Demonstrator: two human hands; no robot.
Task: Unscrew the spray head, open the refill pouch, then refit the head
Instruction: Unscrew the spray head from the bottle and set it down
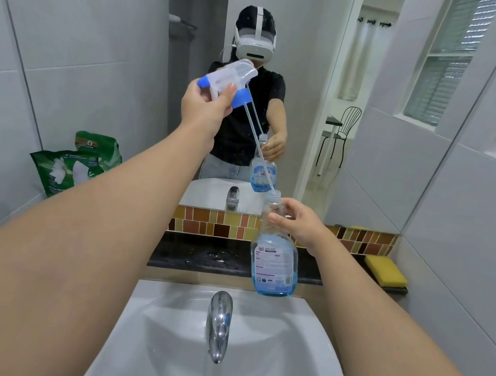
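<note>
Step one nearly done: head unscrewed, gripped in left hand, raised; tube tip at bottle mouth. Bottle held by neck in right hand above sink. Pouch unopened at surface's left end. Next: clear tube, set head down, open pouch.

Clear plastic bottle, chrome tap

The bottle label's print is too small to be read; the sink is cut off by the lower edge.
</note>
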